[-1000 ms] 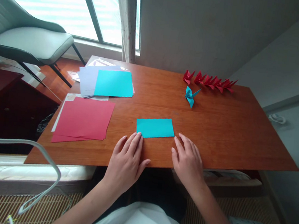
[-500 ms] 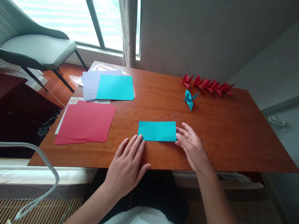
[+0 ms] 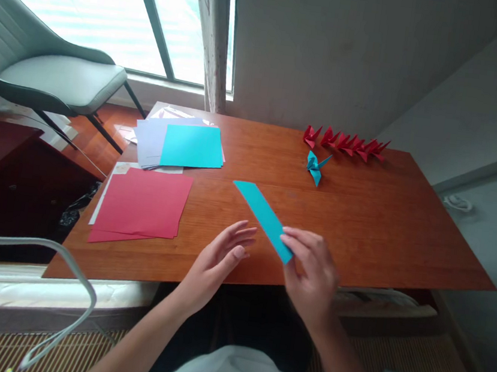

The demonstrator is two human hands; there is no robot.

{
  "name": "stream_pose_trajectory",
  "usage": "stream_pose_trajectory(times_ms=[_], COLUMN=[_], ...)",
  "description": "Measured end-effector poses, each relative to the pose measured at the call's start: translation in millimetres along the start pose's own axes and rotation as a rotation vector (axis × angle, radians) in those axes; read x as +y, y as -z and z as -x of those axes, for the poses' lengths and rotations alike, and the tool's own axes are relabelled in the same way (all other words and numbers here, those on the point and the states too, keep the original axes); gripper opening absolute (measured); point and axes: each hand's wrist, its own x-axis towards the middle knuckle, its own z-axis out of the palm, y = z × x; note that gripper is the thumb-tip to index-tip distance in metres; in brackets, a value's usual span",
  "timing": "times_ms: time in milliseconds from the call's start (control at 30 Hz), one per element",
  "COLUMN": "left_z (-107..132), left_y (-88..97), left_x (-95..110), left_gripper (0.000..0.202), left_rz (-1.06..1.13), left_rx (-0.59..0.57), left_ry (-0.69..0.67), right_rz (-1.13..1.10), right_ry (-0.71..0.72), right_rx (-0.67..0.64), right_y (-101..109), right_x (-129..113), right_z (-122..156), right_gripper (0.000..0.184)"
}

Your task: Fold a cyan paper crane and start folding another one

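Note:
A folded strip of turquoise paper [image 3: 263, 215] slants over the middle of the wooden table [image 3: 374, 225]. Its near end is pinched by my right hand [image 3: 310, 272], between thumb and fingers. My left hand [image 3: 222, 255] is off the paper, to its left, with the fingers apart and nothing in them. Beyond the paper stands a turquoise paper crane [image 3: 315, 167]. Behind that, several red paper cranes [image 3: 347, 142] line up near the table's far edge.
Red paper sheets [image 3: 142, 203] lie on the table's left side. Turquoise sheets [image 3: 193, 146] rest on pale lilac sheets [image 3: 149, 140] at the far left. A chair [image 3: 62, 76] stands by the window. A white bent tube [image 3: 71, 261] juts in at the lower left.
My right hand has taken hold of the turquoise paper and turned it from lying crosswise to a steep slant. My left hand has come off the paper and opened beside it.

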Motion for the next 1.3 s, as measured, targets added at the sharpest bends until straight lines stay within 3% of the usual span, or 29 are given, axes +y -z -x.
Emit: stream_pose_trajectory(times_ms=[100,233,333,633,833,967,1133,1233,1300], left_z=[-9.7,-15.2,-15.1,-18.4,-17.8,-18.3,-17.9,-16.2,-15.2], left_y=[-10.3,-13.0,-9.4,-6.6,-11.0,-12.1,-14.4,-15.7,-16.3], left_x=[-1.9,-4.1,-3.9,-6.9,-9.4,-11.3,-13.7,-13.3,-11.9], left_gripper=[0.051,0.063,0.063,0.057,0.059,0.062,0.066,0.07,0.072], left_rz=[0.243,0.3,0.317,0.313,0.213,0.162,0.125,0.129,0.134], left_rx=[0.065,0.084,0.032,0.027,0.039,0.049,0.045,0.025,0.017], left_ry=[0.033,-0.002,-0.004,-0.017,-0.084,-0.09,-0.104,-0.114,-0.112], right_rz=[-0.031,-0.101,-0.117,-0.248,-0.305,-0.293,-0.279,-0.236,-0.255], right_ry=[0.039,-0.009,-0.046,-0.172,-0.342,-0.385,-0.388,-0.399,-0.435], right_rx=[-0.102,-0.141,-0.163,-0.292,-0.276,-0.277,-0.279,-0.218,-0.169], right_y=[-16.3,-28.2,-27.1,-15.7,-17.1,-19.2,-18.6,-20.9,-23.8], right_x=[-13.0,-20.9,-22.0,-25.4,-21.5,-18.1,-21.7,-18.9,-12.5], right_z=[20.1,35.3,35.1,25.6,4.8,-1.3,-2.6,0.8,5.7], right_gripper=[0.041,0.041,0.041,0.045,0.029,0.026,0.035,0.022,0.025])
